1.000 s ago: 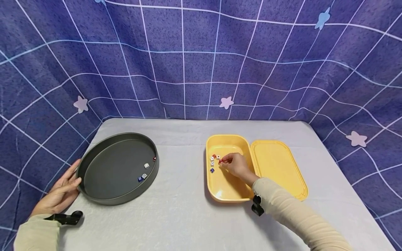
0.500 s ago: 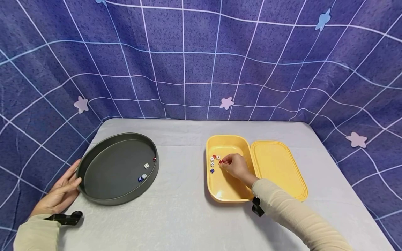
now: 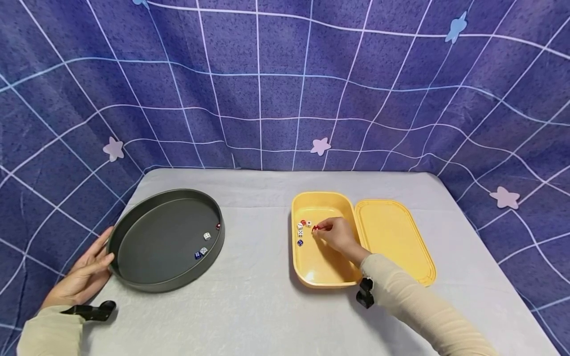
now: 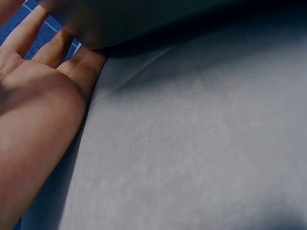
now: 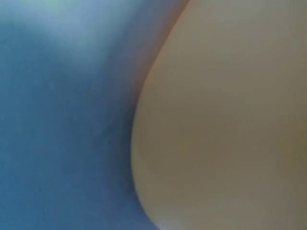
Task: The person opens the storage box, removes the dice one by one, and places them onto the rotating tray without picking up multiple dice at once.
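Pinching a red die [image 3: 315, 228] at ten o'clock inside the box [image 3: 310, 264], the right hand [image 3: 337, 234] seems mid-pick or mid-placement; next likely needs steady fingers. The left hand [image 3: 83, 275] holds the pan [image 3: 153, 235] at eight o'clock.

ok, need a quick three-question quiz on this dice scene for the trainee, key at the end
1. True or false: the right hand is pinching a blue die.
2. Which does the left hand touch? A) the yellow lid B) the dark round tray C) the yellow box
3. Count: how many dice show inside the dark round tray?

Key: 1. False; the die it pinches is red. 2. B. 3. Four: two white, one blue, one red.
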### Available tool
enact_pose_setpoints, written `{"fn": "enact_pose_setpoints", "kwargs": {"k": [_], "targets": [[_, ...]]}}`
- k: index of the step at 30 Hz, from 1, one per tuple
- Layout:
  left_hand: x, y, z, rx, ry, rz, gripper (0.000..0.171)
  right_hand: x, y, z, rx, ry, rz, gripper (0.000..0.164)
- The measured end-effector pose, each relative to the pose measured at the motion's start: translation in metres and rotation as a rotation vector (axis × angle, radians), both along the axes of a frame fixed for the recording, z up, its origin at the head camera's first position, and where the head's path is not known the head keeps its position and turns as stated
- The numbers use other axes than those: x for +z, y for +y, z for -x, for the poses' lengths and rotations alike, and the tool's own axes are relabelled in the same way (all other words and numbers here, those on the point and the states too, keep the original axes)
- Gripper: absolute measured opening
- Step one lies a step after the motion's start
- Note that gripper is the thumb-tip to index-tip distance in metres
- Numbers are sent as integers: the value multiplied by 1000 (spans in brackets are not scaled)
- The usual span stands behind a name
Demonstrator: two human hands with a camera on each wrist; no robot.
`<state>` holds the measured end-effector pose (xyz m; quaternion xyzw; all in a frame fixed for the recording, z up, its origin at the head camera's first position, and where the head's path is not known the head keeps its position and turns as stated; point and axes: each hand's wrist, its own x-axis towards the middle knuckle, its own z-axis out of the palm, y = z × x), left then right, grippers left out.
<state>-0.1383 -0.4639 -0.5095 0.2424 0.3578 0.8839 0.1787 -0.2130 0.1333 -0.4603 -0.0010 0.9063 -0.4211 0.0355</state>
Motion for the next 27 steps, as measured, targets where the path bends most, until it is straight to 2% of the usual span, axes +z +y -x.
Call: {"fn": "enact_pose_setpoints", "kwargs": {"k": [6, 13, 21, 27], "targets": [[0, 0, -1, 9, 6, 29, 73, 13, 0, 3, 7, 45, 34, 13], [0, -1, -1, 2, 6, 4, 73, 46, -15, 5, 65, 78, 69, 15], [-1, 0, -1, 64, 28, 56, 73, 74, -66, 8, 136, 112, 121, 13], [-1, 1, -1, 63, 27, 51, 73, 85, -111, 6, 221, 123, 171, 13]]}}
